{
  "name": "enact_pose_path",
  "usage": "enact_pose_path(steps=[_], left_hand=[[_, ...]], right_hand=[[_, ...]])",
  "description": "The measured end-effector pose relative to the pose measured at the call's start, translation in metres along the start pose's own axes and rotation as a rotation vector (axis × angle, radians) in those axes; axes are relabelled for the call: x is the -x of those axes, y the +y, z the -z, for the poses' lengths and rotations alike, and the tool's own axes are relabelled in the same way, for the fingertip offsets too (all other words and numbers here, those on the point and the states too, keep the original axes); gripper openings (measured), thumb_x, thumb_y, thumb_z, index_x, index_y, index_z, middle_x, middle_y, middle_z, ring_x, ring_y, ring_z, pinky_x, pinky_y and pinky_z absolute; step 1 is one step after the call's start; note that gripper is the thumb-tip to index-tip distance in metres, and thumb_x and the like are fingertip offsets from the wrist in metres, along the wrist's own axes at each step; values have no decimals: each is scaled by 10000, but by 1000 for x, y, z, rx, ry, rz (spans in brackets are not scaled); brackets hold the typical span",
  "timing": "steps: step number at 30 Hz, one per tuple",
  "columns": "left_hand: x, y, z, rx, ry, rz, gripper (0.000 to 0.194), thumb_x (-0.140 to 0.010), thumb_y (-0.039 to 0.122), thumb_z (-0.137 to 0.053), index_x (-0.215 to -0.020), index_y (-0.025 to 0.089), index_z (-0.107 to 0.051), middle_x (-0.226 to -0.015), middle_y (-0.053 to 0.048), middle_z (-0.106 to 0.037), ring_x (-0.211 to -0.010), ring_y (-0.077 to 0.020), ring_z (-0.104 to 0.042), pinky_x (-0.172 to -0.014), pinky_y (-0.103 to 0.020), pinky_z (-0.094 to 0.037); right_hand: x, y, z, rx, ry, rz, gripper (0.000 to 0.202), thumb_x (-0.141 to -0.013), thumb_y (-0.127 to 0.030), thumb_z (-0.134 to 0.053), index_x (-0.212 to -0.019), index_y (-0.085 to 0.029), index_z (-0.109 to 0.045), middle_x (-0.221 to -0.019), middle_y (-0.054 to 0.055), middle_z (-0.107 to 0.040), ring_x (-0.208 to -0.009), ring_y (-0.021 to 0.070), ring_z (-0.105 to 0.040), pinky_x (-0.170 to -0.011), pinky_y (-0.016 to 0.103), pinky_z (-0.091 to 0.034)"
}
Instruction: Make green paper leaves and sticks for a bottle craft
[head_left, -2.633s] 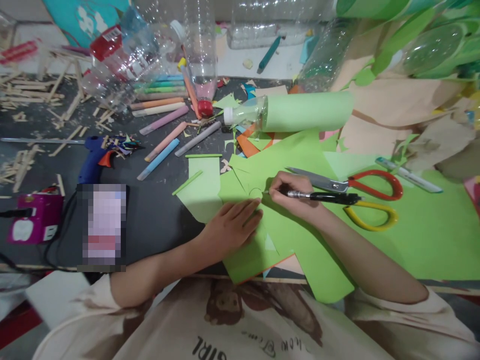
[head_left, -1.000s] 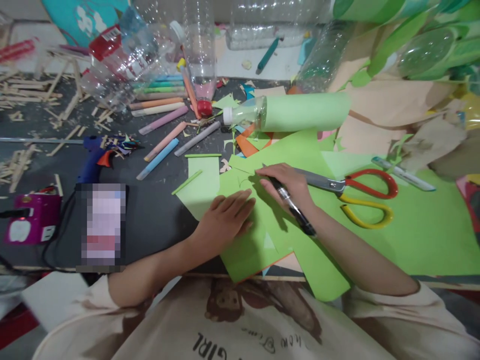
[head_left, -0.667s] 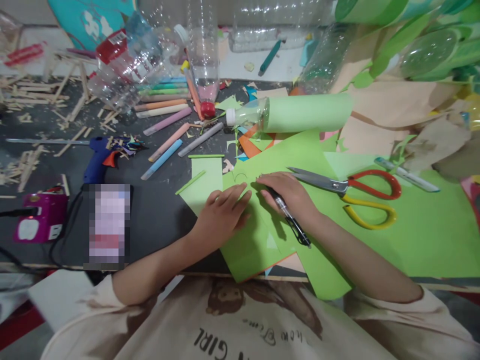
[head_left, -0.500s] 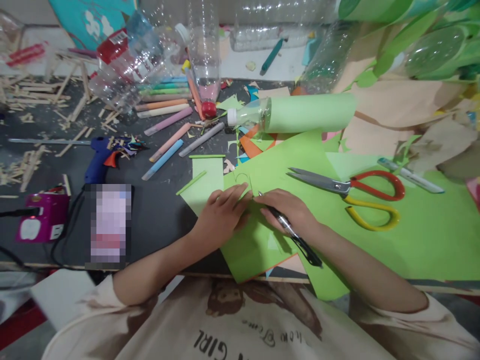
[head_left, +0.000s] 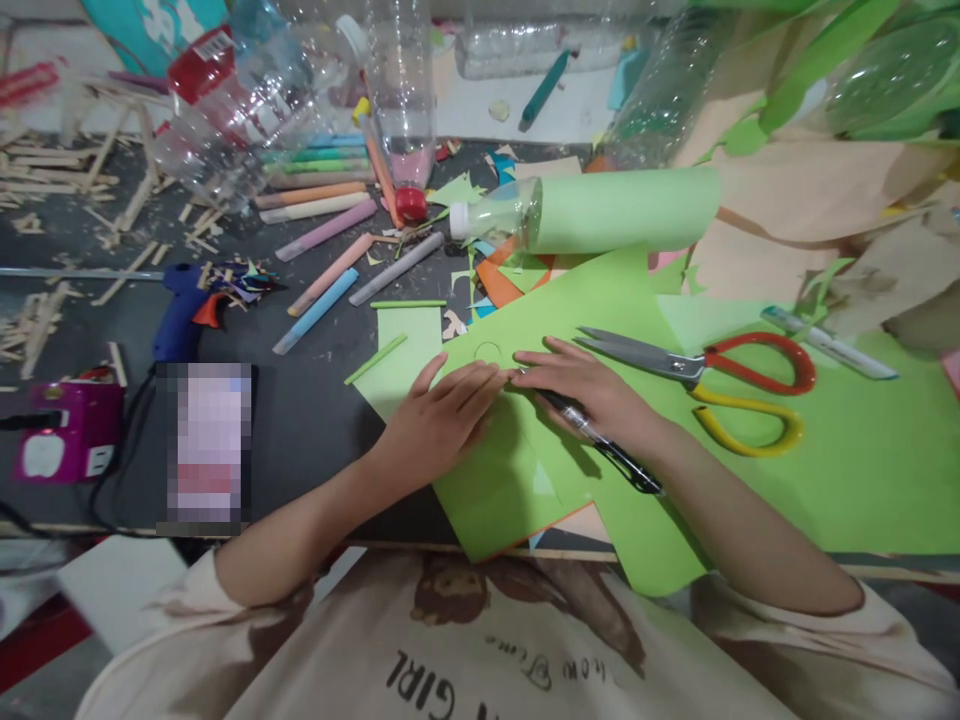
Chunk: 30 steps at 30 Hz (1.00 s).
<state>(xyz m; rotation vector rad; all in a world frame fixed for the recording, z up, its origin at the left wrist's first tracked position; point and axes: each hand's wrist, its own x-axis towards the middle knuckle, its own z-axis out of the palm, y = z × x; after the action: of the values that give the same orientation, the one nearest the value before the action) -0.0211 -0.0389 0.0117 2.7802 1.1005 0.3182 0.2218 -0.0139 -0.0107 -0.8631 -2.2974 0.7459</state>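
Observation:
Bright green paper (head_left: 840,480) spreads over the table in front of me, with a small curved pen line near my fingertips. My left hand (head_left: 442,420) lies flat on the paper, holding nothing, thumb apart from the fingers. Close on its right, my right hand (head_left: 592,395) holds a black pen (head_left: 626,465) under its palm, the pen slanting down to the right and its tip near my left fingertips. The right fingers are stretched forward over the paper. Scissors (head_left: 675,365) with red and yellow handles lie right of my right hand.
A bottle wrapped in pale green paper (head_left: 622,210) lies beyond the sheets. Markers (head_left: 326,230), clear bottles (head_left: 401,90) and paper scraps fill the back. On the left are a blue glue gun (head_left: 180,310), wood sticks, a phone (head_left: 210,440) and a purple box (head_left: 71,430).
The fingers of my right hand have stretched forward and opened over the paper, and the pen lies flatter. My left thumb has spread away from its fingers. The view has shifted slightly.

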Motion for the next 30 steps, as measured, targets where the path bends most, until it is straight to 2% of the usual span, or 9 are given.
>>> enact_pose_path(steps=[7, 14, 21, 30], left_hand=[[-1, -7, 4, 1, -75, -64, 385, -983, 124, -386, -1316, 104, -579, -1355, -132, -646, -1287, -221, -587, -1154, -456, -389], [-2, -15, 5, 24, -98, -98, 395, -964, 103, -401, -1309, 119, -592, -1347, -124, -652, -1282, -233, -590, -1158, -491, -403], [-1, -16, 7, 39, -118, -74, 403, -941, 86, -446, -1299, 156, -617, -1346, -101, -654, -1339, -269, -538, -1157, -513, -410], [-2, -15, 6, 17, -109, -83, 388, -956, 99, -422, -1279, 153, -630, -1322, -124, -660, -1319, -255, -559, -1144, -500, -429]], right_hand=[[0, -1, -1, 8, -3, -31, 362, -871, -95, -520, -1184, -220, -650, -1230, 99, -738, -1234, 231, -651, -1102, 523, -469], [1, 0, 2, -56, -53, -119, 504, -813, -27, -517, -1231, -284, -635, -1207, 33, -753, -1286, 239, -610, -1143, 543, -421], [0, 0, 2, -76, -38, -71, 466, -824, -61, -527, -1235, -253, -634, -1272, 72, -722, -1274, 242, -618, -1121, 528, -447], [1, -1, 4, -68, -75, -114, 477, -840, -48, -518, -1234, -286, -641, -1141, 32, -776, -1306, 240, -591, -1138, 516, -436]])
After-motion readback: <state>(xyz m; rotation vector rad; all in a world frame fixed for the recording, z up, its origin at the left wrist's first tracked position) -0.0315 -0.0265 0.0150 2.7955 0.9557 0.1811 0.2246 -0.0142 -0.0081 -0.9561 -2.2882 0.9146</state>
